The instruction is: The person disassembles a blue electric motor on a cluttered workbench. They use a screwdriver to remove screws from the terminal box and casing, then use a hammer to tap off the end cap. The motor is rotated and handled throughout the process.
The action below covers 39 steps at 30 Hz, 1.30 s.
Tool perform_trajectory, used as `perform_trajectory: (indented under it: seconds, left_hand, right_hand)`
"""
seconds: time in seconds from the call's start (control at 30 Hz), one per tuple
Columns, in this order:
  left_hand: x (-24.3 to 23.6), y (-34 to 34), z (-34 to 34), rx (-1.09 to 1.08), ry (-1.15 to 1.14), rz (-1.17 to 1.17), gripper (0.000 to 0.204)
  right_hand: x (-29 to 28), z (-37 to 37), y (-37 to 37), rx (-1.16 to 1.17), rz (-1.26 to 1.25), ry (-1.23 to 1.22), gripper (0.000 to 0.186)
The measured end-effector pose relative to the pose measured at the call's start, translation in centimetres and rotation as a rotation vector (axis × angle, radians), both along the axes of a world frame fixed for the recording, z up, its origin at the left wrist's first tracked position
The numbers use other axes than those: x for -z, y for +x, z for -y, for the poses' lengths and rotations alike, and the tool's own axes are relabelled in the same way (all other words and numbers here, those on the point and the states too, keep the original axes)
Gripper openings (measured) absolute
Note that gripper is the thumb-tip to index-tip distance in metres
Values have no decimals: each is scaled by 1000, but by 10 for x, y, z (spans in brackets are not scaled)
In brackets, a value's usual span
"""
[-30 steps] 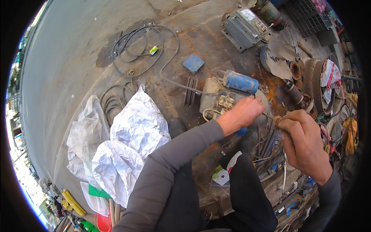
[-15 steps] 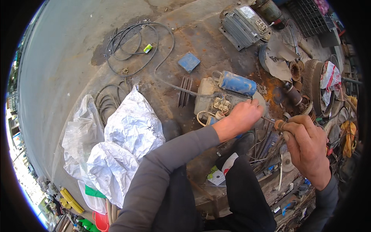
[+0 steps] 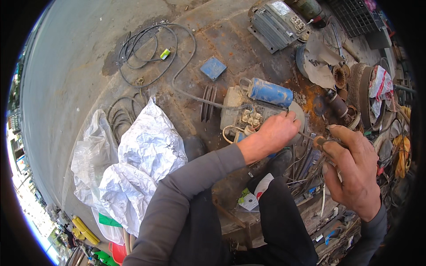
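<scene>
My left hand (image 3: 277, 131) has its fingers curled at the right end of a dusty grey motor (image 3: 233, 108), by the screwdriver's tip; what they grip is hidden. The motor has blue cylinders, the upper one (image 3: 268, 92) on top, and an exposed terminal block (image 3: 251, 118) with cables attached. My right hand (image 3: 353, 170) holds the orange-brown handle of a screwdriver (image 3: 318, 142), thumb and fingers partly loosened around it, the shaft pointing up-left toward my left hand. A grooved pulley (image 3: 208, 103) stands left of the motor.
A blue plate (image 3: 213, 68), coiled cable (image 3: 155, 55) and second motor (image 3: 273, 29) lie beyond. White sacks (image 3: 146, 137) lie left by my legs (image 3: 284, 221). Rusty rings (image 3: 370, 97), a black crate (image 3: 350, 15) and tangled scrap crowd the right.
My right hand has moved slightly down, and its fingers have lifted and loosened on the handle. My left hand stays at the motor's end. The whole view has shifted slightly.
</scene>
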<state>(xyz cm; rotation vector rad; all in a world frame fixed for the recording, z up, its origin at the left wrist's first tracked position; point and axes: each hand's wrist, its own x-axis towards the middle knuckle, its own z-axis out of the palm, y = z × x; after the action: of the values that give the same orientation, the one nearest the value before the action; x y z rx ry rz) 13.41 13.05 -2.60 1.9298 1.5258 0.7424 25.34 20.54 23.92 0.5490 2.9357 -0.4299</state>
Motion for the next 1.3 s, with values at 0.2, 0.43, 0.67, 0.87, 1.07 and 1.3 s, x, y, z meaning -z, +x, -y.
perform_trajectory:
  seconds: [0.2, 0.43, 0.67, 0.87, 1.07, 1.3]
  left_hand:
    - [0, 0, 0, 3, 26, -17, 19]
    - [-1, -1, 0, 17, 18, -23, 20]
    - [0, 0, -1, 15, -9, 8, 29]
    - [-2, -5, 4, 14, -15, 78, 35]
    - [0, -4, 3, -5, 7, 103, 34]
    - [-2, -6, 2, 31, 38, 60, 30]
  right_hand:
    - [2, -5, 2, -4, -47, 68, 38]
    - [4, -4, 6, 71, -28, 51, 36]
    - [5, -4, 8, 124, -69, -45, 41]
    - [8, -5, 9, 195, -167, -148, 41]
    - [17, -4, 10, 39, -243, -53, 38]
    - [57, 18, 20, 391, -831, -1039, 25]
